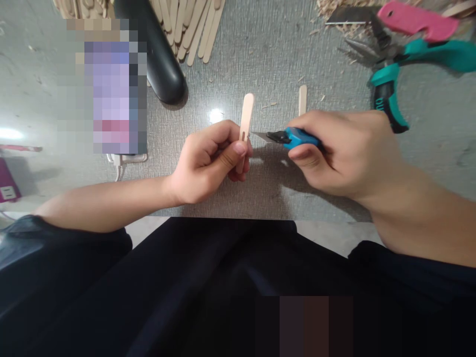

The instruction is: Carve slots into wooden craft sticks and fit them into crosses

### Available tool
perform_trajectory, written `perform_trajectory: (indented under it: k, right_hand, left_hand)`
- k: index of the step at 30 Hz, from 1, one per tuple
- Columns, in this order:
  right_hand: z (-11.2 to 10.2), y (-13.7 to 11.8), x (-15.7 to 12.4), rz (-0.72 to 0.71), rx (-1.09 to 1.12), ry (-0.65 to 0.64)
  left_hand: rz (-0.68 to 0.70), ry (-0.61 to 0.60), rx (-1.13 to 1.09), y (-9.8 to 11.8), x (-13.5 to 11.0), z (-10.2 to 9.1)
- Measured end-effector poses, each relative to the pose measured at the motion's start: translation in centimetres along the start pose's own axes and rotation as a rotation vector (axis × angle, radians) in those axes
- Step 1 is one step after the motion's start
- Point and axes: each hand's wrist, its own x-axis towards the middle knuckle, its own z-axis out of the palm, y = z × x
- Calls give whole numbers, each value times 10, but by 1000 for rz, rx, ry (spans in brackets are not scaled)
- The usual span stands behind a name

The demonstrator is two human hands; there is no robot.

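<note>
Pinched between the thumb and fingers of my left hand (208, 161) is a wooden craft stick (246, 111), held near upright with a small slot cut near its middle. My right hand (345, 148) grips a blue utility knife (301, 138). Its blade (260, 135) points left, with the tip close to the stick's slot; I cannot tell whether it touches. Behind the right hand a second craft stick (303, 99) lies on the table, its lower part hidden by the hand and knife.
Loose craft sticks (193, 29) lie at the back beside a black rounded case (167, 74). A blurred-out phone (111, 94) with a cable is at left. Teal-handled pliers (388, 79) and a pink knife (416, 20) lie at right among wood shavings. The table's front edge is near my body.
</note>
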Motion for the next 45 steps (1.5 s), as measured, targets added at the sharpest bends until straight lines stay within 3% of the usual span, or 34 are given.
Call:
perform_trajectory:
  k: [5,15,41,45]
  right_hand:
    - [1,0,2,-94,15,49]
    - [-3,3,3,-164,-3,8]
    - [-9,2,2,-137,16,-19]
    - [-9,1,2,-95,23,-77]
  left_hand:
    - [-25,-19,-2,1,0,-1]
    - [28,-58,76,-6,-2,-7]
    - [-25,-44,34,-3,-1,-2]
    - [-58,-45,52,-2,0,-1]
